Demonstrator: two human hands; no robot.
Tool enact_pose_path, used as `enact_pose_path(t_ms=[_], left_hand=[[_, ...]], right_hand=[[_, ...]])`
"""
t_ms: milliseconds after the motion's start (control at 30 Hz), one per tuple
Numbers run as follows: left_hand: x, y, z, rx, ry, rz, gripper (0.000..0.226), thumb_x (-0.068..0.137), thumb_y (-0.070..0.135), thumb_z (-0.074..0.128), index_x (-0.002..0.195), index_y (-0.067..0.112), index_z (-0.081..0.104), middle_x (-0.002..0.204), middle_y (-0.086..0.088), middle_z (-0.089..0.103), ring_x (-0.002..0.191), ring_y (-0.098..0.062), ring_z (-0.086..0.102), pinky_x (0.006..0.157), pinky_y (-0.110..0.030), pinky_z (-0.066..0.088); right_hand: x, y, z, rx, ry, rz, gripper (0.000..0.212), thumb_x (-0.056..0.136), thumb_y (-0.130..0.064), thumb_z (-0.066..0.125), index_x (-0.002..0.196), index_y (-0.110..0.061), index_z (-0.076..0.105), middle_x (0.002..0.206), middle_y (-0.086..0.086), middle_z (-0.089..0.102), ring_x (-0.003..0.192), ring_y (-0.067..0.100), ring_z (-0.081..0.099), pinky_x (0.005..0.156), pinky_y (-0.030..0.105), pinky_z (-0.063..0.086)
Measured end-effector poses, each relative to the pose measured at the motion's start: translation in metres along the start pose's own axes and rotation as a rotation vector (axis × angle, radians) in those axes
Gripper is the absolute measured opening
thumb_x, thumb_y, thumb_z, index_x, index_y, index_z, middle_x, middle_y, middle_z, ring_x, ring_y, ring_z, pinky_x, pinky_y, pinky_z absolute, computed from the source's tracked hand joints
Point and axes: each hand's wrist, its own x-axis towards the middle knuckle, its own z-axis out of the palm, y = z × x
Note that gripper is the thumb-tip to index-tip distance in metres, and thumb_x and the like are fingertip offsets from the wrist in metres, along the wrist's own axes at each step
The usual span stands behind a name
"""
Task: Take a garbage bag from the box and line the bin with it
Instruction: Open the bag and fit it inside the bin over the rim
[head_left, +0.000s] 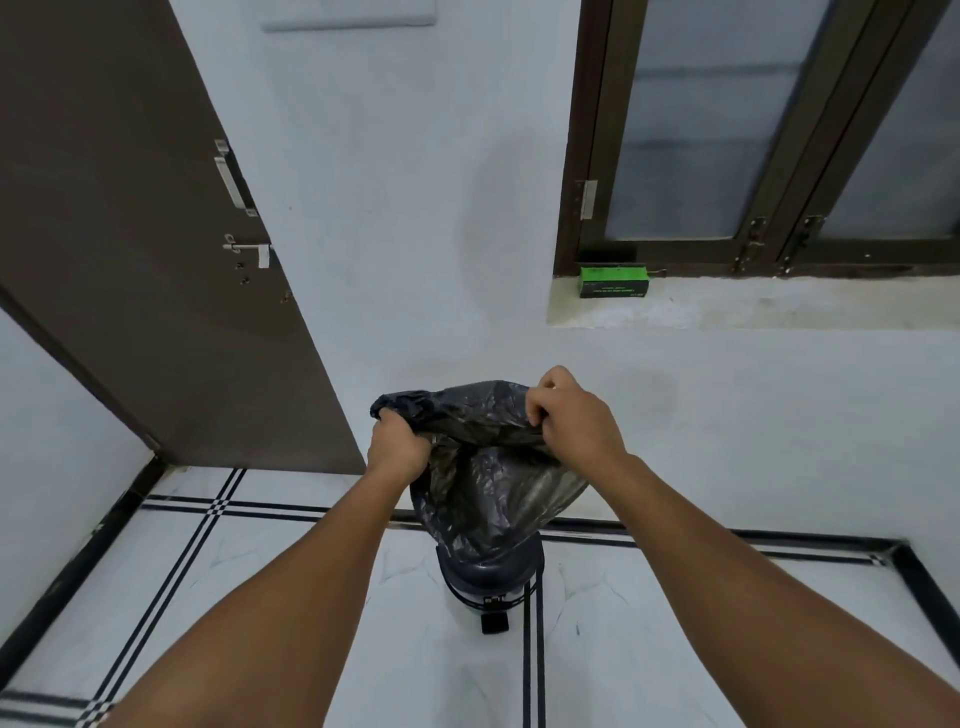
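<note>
while both hands (480, 423) grip the bag (488, 493) rim, bag bottom inside bin (488, 577)

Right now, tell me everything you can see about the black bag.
The bag is thin, crinkled, glossy black plastic, slightly see-through. Its mouth is held up and partly spread: the left hand grips one edge, the right hand pinches the other. Its lower end hangs down onto the bin on the floor.
</note>
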Motion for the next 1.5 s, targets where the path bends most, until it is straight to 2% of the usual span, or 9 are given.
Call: enact_pose_path(t_ms=[100,233,333,433,633,800,967,1133,1500], left_hand=[[-0.002,0.003,0.001,-0.036,-0.001,0.036,0.055,0.089,0.015,0.062,0.135,0.002,0.035,0.128,-0.02,0.055,0.11,-0.039,0.059,0.085,-0.045,0.051],[-0.003,0.002,0.001,-0.076,-0.02,0.11,0.044,0.088,0.013,0.061,0.126,0.008,0.04,0.122,-0.01,0.054,0.105,-0.033,0.058,0.08,-0.041,0.049],[-0.004,0.001,0.0,-0.146,-0.071,0.176,0.034,0.091,0.005,0.052,0.124,0.01,0.046,0.119,-0.007,0.056,0.103,-0.027,0.056,0.079,-0.035,0.043],[-0.003,-0.004,0.003,-0.182,-0.128,0.219,0.037,0.092,-0.003,0.042,0.125,0.014,0.049,0.117,-0.008,0.059,0.105,-0.027,0.057,0.081,-0.033,0.045],[0.002,-0.018,0.021,-0.259,-0.181,0.207,0.038,0.096,0.005,0.037,0.128,0.018,0.052,0.117,-0.004,0.061,0.104,-0.025,0.058,0.08,-0.03,0.042],[0.011,-0.035,0.052,-0.284,-0.187,0.151,0.023,0.099,0.023,0.055,0.122,0.017,0.057,0.11,-0.003,0.065,0.101,-0.023,0.062,0.084,-0.031,0.047],[0.014,-0.055,0.094,-0.191,-0.245,0.141,0.041,0.091,0.006,0.061,0.13,0.016,0.056,0.116,0.001,0.064,0.106,-0.017,0.059,0.089,-0.025,0.043],[0.017,-0.076,0.123,-0.175,-0.264,0.086,0.03,0.091,0.002,0.06,0.119,0.014,0.058,0.11,-0.004,0.067,0.104,-0.021,0.062,0.087,-0.028,0.047],[0.047,-0.104,0.126,0.034,-0.388,0.117,0.02,0.086,0.005,0.062,0.101,0.014,0.051,0.098,-0.004,0.061,0.093,-0.025,0.059,0.075,-0.031,0.043]], right_hand=[[0.001,-0.005,0.006,-0.059,-0.15,0.027,0.033,0.095,-0.003,0.054,0.093,-0.031,0.074,0.116,-0.006,0.054,0.082,0.023,0.061,0.071,0.031,0.048],[0.004,-0.008,0.017,-0.061,-0.247,0.181,0.04,0.1,-0.007,0.045,0.117,-0.031,0.072,0.124,0.004,0.056,0.094,0.029,0.063,0.077,0.036,0.05],[0.005,-0.011,0.026,0.089,-0.199,0.317,0.052,0.1,-0.007,0.043,0.149,-0.025,0.044,0.122,0.012,0.06,0.098,0.03,0.061,0.079,0.037,0.049],[0.006,-0.011,0.038,0.318,-0.104,0.52,0.073,0.098,-0.004,0.049,0.16,-0.015,0.012,0.09,0.006,0.058,0.075,0.019,0.056,0.06,0.031,0.043],[-0.008,-0.002,0.072,0.259,-0.229,0.677,0.086,0.074,-0.05,0.084,0.133,-0.01,0.036,0.105,0.004,0.055,0.097,0.03,0.061,0.071,0.038,0.047],[-0.009,0.022,0.111,0.272,-0.376,0.72,0.013,0.086,-0.019,0.067,0.088,-0.007,0.062,0.086,0.009,0.066,0.068,0.022,0.059,0.065,0.033,0.052],[-0.008,0.037,0.153,0.38,-0.387,0.72,0.013,0.085,-0.008,0.058,0.073,-0.013,0.056,0.07,0.003,0.059,0.062,0.019,0.055,0.06,0.031,0.045],[-0.008,0.05,0.181,0.427,-0.382,0.689,0.018,0.086,-0.008,0.058,0.069,-0.014,0.054,0.066,0.001,0.058,0.06,0.014,0.054,0.054,0.029,0.041],[-0.002,0.036,0.214,0.468,-0.335,0.74,0.015,0.083,-0.013,0.055,0.087,-0.012,0.069,0.081,0.003,0.069,0.076,0.022,0.064,0.067,0.034,0.052]])
